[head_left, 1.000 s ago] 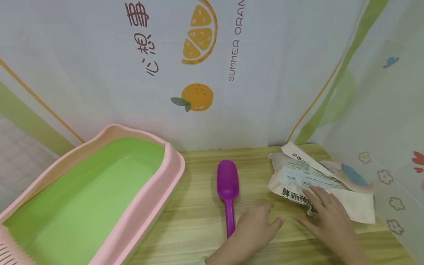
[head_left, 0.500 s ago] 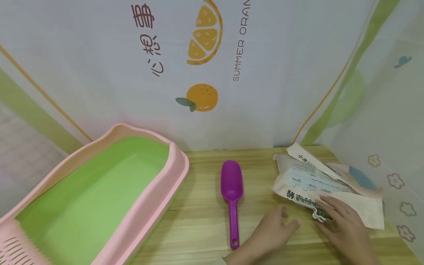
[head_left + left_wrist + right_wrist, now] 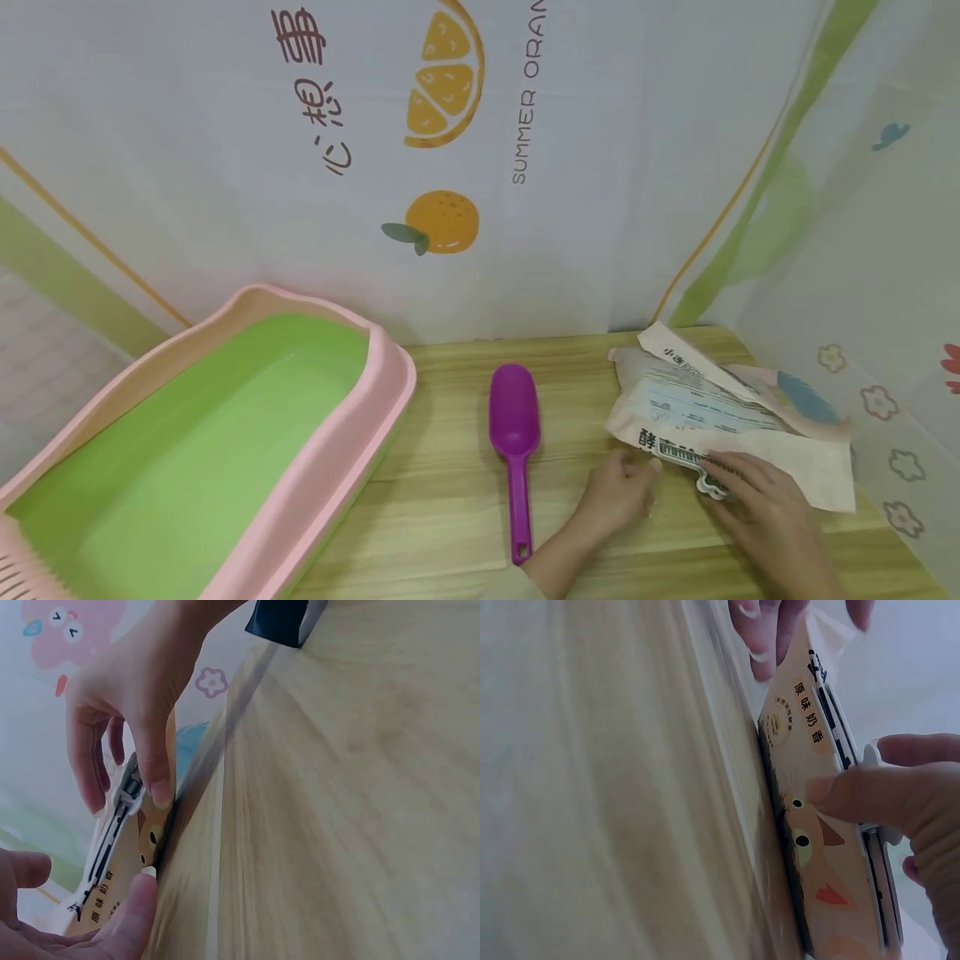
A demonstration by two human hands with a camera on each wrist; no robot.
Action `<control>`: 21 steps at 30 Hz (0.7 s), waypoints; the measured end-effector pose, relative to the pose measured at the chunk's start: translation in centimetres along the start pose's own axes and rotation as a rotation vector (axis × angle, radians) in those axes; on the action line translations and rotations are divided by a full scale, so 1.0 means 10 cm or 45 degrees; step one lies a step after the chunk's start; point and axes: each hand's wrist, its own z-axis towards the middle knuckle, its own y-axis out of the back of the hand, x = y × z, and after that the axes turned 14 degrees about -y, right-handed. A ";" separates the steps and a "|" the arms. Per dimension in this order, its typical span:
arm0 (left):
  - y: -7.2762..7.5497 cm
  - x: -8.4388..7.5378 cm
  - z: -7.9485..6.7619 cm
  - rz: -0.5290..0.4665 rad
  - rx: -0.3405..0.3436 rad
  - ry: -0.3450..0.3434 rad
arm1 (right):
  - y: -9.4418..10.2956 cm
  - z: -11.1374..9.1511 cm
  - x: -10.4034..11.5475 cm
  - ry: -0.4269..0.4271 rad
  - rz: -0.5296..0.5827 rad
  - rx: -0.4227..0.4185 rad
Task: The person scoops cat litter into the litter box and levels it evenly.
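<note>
pinching the clipped edge of the bag [image 3: 697,400] at the right of the head frame, the right hand [image 3: 772,517] has its thumb on one face and its fingers over the clip [image 3: 677,455]. the left hand [image 3: 617,492] is at the bag's near-left corner, thumb and forefinger standing apart in the left wrist view; whether it touches the bag i cannot tell. the bag lies on the wood-grain bench [image 3: 442,508], its folded flap reading 小连 before smaller print, and a large 酵 on the near edge with the next characters partly covered. in the right wrist view its face reads 原味奶香 beside a printed animal face [image 3: 802,821]. a purple scoop [image 3: 515,417] lies at centre, handle toward the viewer, and a pink-rimmed green tray [image 3: 352,408] fills the lower left. behind, the cloth [image 3: 570,267] carries 心想事 at upper left and "summer oran", cut off at the top edge, above and right of a printed orange [image 3: 444,222].
</note>
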 end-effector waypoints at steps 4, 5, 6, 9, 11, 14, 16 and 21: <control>-0.04 0.04 0.07 -0.092 -0.060 0.010 | 0.00 -0.02 0.01 0.014 -0.024 0.000; -0.04 0.04 0.09 -0.113 -0.072 0.010 | 0.00 -0.02 0.01 0.018 -0.025 0.002; -0.05 0.05 0.11 -0.121 -0.085 0.010 | 0.00 -0.02 0.01 0.022 -0.029 0.005; -0.04 0.08 0.17 -0.167 -0.109 0.000 | -0.01 -0.02 0.01 0.020 -0.025 0.007; -0.03 0.09 0.21 -0.179 -0.116 -0.019 | -0.02 -0.02 0.01 0.003 -0.012 0.015; -0.02 0.13 0.24 -0.192 -0.123 -0.047 | -0.05 -0.02 0.01 -0.017 0.000 0.022; -0.03 0.15 0.26 -0.186 -0.118 -0.072 | -0.06 -0.02 0.00 -0.026 0.005 0.028; -0.05 0.18 0.29 -0.231 -0.126 -0.102 | -0.07 -0.02 0.02 -0.022 -0.002 -0.022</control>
